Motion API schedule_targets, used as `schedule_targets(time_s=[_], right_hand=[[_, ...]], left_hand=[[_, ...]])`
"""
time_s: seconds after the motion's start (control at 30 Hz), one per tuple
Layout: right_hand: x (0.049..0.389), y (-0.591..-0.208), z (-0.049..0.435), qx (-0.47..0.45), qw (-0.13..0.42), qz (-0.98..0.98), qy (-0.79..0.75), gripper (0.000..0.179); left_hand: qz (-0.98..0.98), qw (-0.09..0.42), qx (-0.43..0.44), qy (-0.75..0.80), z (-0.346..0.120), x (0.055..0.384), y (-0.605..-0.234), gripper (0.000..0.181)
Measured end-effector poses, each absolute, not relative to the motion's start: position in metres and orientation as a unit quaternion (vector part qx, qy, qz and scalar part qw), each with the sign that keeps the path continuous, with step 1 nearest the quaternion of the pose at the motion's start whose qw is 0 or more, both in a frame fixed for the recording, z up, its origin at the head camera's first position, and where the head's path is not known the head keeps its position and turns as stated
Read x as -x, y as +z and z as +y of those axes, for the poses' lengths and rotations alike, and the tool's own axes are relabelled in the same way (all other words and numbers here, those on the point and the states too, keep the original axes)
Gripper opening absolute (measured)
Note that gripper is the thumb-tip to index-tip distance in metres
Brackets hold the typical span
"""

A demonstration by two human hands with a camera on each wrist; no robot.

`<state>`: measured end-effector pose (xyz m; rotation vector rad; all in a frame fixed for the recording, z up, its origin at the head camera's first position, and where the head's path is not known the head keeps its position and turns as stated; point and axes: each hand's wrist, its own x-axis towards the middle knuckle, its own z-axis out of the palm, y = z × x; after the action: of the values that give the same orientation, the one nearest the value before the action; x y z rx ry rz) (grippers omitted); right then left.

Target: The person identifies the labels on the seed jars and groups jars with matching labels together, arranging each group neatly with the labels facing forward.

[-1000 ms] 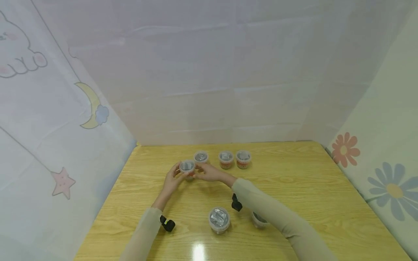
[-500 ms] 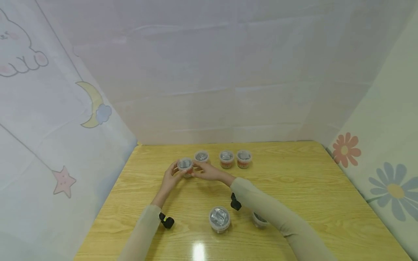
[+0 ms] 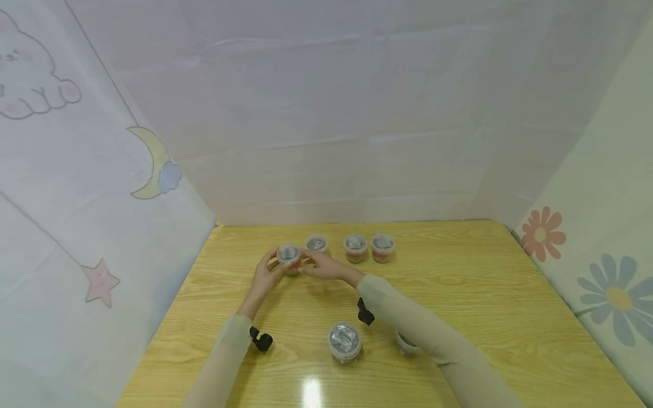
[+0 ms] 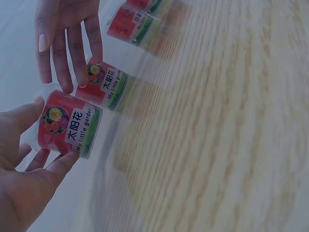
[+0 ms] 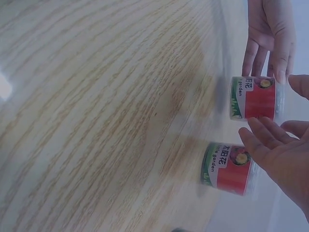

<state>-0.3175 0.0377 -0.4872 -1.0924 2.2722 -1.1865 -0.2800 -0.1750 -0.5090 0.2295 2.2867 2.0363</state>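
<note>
My left hand grips a small clear plastic tub at the back left of the table, thumb and fingers round its side. A red label on this tub reads "My little garden", and silvery packing shows through its lid. My right hand is at the tub's right side, fingers nearly straight and close against it; the left wrist view shows those fingers extended. Just behind the right hand stands a second such tub. Whether the gripped tub touches the table cannot be told.
Two more tubs, one beside another, stand along the back of the wooden table. Nearer the front are a tub and another tub partly hidden by the right sleeve. A pale cloth wall rises behind.
Both hands and the tub between them have shifted slightly left and back over the last second. The tub looked tipped higher at first. The other tubs stay put.
</note>
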Motion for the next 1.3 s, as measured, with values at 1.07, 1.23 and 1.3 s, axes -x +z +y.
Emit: schedule_targets(time_s=[1.07, 1.23, 1.3], right_hand=[[0.327, -0.493, 0.03, 0.356, 0.199, 0.824, -0.394, 0.065], [0.328, -0.495, 0.028, 0.362, 0.199, 0.82, -0.397, 0.066], [0.329, -0.496, 0.027, 0.367, 0.198, 0.817, -0.399, 0.067]], left_hand=[[0.763, -0.024, -0.033, 0.645, -0.177, 0.303, -0.532, 0.064], [0.762, -0.03, -0.025, 0.647, -0.176, 0.309, -0.537, 0.067], [0.763, -0.031, -0.023, 0.646, -0.175, 0.311, -0.537, 0.067]])
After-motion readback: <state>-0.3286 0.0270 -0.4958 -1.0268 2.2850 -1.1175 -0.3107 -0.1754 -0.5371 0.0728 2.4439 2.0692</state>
